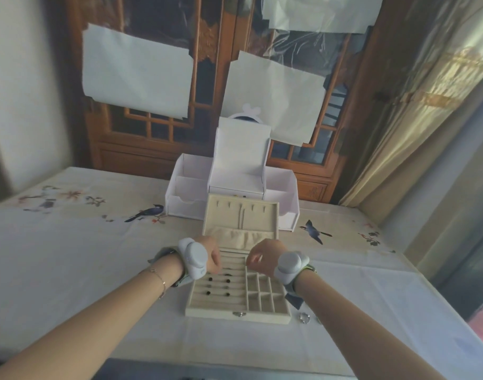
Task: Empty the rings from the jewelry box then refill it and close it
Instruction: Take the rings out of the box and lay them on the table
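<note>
While your left hand (211,257) and right hand (262,256) hover curled over the open jewelry box (236,314), rings (218,282) wait inside — whether either holds one, I cannot tell.

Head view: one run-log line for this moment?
beige jewelry box open | dark-stoned rings in slots | left hand, right hand above box | silver ring on tablecloth

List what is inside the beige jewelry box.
Jewelry box: dark-stoned rings in the slotted rolls, square compartments apparently bare. Both hands cover the far slots.
</note>
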`<state>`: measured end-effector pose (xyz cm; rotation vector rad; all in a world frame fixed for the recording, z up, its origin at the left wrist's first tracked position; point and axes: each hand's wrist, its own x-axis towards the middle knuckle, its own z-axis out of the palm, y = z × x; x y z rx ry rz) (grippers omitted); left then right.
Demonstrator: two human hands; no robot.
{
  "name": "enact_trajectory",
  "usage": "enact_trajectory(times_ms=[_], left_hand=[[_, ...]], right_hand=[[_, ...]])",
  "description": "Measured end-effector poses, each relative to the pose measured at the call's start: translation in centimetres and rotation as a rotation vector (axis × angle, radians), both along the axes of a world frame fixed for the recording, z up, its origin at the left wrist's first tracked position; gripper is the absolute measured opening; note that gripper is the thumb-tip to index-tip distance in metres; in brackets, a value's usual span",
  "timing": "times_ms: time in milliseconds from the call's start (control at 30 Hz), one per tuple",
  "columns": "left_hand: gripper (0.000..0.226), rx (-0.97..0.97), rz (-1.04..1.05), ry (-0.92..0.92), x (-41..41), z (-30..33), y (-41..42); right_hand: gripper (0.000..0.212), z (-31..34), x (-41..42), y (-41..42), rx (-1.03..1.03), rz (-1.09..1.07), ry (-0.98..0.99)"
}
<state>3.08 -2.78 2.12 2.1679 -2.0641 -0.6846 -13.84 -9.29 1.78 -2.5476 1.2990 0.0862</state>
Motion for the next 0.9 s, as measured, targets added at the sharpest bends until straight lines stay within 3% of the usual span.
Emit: enact_trajectory(times_ms=[267,467,900], left_hand=[[0.025,0.041,0.009,-0.012,0.1,-2.0,2.0],[0.028,0.01,0.042,-0.029,-0.2,-3.1,2.3],[0.026,0.015,0.028,-0.076,-0.2,-4.0,1.4]], right_hand=[[0.021,-1.5,1.4,2.5,0.106,0.048,0.019],[0.023,-2.2,2.9,3.2,0.165,0.041,0.151],[0.023,-2.5,3.6,3.1,0.109,0.046,0.223]])
